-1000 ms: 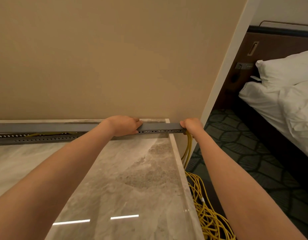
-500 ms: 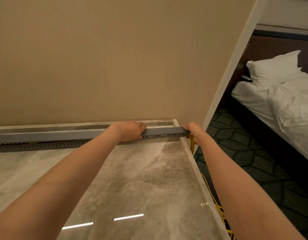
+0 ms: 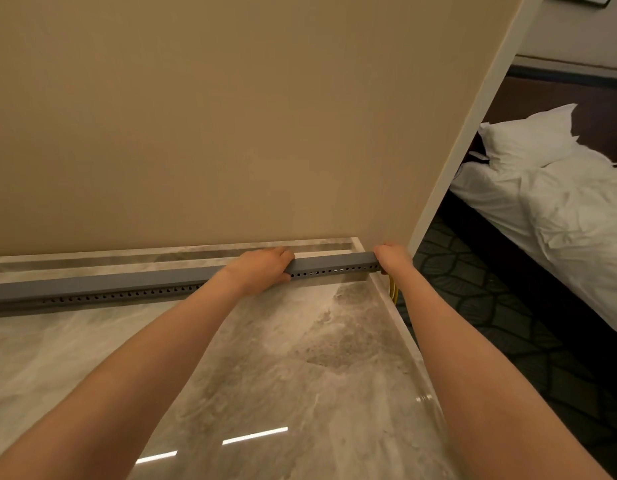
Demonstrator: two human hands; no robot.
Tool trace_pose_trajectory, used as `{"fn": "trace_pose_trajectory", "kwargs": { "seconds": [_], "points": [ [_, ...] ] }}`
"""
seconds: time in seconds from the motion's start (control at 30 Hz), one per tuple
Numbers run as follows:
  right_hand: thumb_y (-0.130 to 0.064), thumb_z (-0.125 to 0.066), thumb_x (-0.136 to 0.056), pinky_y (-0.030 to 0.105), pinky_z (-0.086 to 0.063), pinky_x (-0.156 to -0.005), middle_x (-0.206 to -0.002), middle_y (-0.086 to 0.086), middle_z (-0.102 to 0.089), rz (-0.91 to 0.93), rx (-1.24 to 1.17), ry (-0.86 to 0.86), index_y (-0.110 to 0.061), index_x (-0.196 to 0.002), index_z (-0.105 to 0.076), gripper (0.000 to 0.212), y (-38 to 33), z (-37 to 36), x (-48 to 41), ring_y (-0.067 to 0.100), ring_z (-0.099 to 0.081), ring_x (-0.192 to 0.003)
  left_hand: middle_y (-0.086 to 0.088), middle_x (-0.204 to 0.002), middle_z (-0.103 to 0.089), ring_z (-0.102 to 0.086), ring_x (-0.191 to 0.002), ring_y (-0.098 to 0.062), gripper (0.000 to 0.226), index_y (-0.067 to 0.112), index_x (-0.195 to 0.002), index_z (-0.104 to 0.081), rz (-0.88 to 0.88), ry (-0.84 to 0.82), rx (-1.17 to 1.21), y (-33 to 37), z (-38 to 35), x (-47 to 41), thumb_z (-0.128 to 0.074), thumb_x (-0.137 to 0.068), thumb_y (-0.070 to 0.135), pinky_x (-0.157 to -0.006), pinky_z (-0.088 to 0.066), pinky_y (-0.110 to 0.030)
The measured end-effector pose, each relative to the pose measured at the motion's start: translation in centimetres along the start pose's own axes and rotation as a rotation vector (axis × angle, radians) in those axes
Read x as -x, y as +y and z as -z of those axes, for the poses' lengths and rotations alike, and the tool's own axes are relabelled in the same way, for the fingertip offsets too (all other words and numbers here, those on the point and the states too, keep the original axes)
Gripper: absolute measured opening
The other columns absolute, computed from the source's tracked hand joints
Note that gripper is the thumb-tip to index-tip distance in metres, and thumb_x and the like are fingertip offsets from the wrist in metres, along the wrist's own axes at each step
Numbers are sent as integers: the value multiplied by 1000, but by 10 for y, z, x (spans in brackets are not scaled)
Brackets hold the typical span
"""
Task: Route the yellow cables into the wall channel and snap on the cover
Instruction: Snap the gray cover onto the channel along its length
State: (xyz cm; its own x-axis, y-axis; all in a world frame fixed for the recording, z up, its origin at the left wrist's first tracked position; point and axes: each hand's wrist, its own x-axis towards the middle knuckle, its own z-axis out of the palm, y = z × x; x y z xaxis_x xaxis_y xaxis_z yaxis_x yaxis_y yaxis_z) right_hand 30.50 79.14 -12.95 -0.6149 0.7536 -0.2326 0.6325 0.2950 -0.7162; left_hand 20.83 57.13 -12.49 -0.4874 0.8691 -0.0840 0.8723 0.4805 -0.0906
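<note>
A long grey channel (image 3: 331, 266) with a row of small holes along its front lies on the marble top, a little off the beige wall. A flat grey cover (image 3: 102, 281) sits along its top. My left hand (image 3: 262, 268) grips the channel near its right part, fingers curled over the cover and thumb at the front. My right hand (image 3: 391, 258) grips the channel's right end at the table corner. Only a short bit of yellow cable (image 3: 393, 292) shows, hanging below my right wrist beside the table edge.
The glossy marble table (image 3: 300, 358) ends at its right edge (image 3: 397, 323). The beige wall (image 3: 230, 116) ends in a white corner trim (image 3: 473, 116). Beyond are dark patterned carpet (image 3: 490, 306) and a bed with white linen (image 3: 559, 202).
The view has tilted up and left, so the cable pile on the floor has left the frame. No yellow cable shows at the channel's left now. Both hands keep their grip.
</note>
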Motion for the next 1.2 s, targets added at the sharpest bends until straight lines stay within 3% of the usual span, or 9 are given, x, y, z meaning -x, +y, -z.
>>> {"fn": "trace_pose_trajectory", "kwargs": {
  "seconds": [0.17,0.47,0.6,0.7,0.8,0.9,0.93,1.03,1.2],
  "points": [
    [-15,-40,-95,32,-38,-73,-72,1,-46,57,-48,27,-10,-89,-50,13,6,-3,-2,23,-48,-84,-10,-127,-53,-57,-108,-30,35,7,-126,-43,-26,-16,5,-1,5,-1,-36,-102,31,-80,-43,-35],
    [-15,-37,-99,27,-31,-75,-79,1,-48,178,-21,4,-11,-91,-48,14,19,-2,2,20,-43,-88,-14,-130,-44,-42,-120,-28,35,4,-125,-40,26,-47,160,3,-2,-8,-45,-97,24,-101,-39,-39],
    [-14,-31,-100,28,-29,-59,-70,-1,-40,188,58,-72,-18,-69,-39,33,17,0,-1,16,-38,-72,-14,-132,-43,-42,-122,-29,39,5,-128,-40,56,-101,202,6,3,-14,-47,-95,25,-102,-39,-39],
    [-10,-28,-100,26,-23,-54,-68,0,-34,193,77,-86,-18,-65,-31,36,16,-2,-4,12,-31,-62,-13,-131,-45,-45,-119,-29,38,6,-128,-40,80,-179,265,7,7,-19,-47,-95,24,-98,-38,-36],
    [-9,-26,-100,27,-26,-57,-72,1,-38,203,83,-128,-13,-70,-39,33,13,0,-1,18,-37,-73,-14,-127,-50,-49,-107,-28,33,5,-124,-41,89,-248,324,6,9,-22,-47,-94,18,-90,-40,-35],
    [-8,-25,-100,35,-39,-83,-104,14,-54,174,78,-163,1,-112,-53,31,10,2,-1,30,-48,-105,-14,-123,-50,-47,-99,-26,32,5,-122,-41,92,-294,354,7,10,-25,-46,-93,16,-84,-38,-34],
    [-8,-26,-100,35,-41,-82,-101,12,-55,165,71,-177,-4,-106,-54,30,9,2,-1,30,-48,-105,-14,-120,-50,-45,-96,-25,29,5,-119,-41,90,-304,366,6,10,-26,-47,-92,15,-82,-37,-33],
    [-9,-24,-99,28,-34,-62,-72,1,-35,121,81,-208,-18,-68,-34,34,5,3,-1,15,-38,-67,-9,-107,-47,-44,-92,-23,18,12,-103,-37,96,-324,410,5,10,-27,-50,-91,14,-78,-36,-32],
    [-9,-23,-98,25,-38,-51,-77,13,-45,2,201,-262,-10,-70,-40,33,-2,7,0,18,-41,-58,-5,-102,-44,-41,-88,-22,22,13,-101,-35,109,-362,462,6,10,-28,-54,-92,14,-75,-32,-31]
  ]
}}
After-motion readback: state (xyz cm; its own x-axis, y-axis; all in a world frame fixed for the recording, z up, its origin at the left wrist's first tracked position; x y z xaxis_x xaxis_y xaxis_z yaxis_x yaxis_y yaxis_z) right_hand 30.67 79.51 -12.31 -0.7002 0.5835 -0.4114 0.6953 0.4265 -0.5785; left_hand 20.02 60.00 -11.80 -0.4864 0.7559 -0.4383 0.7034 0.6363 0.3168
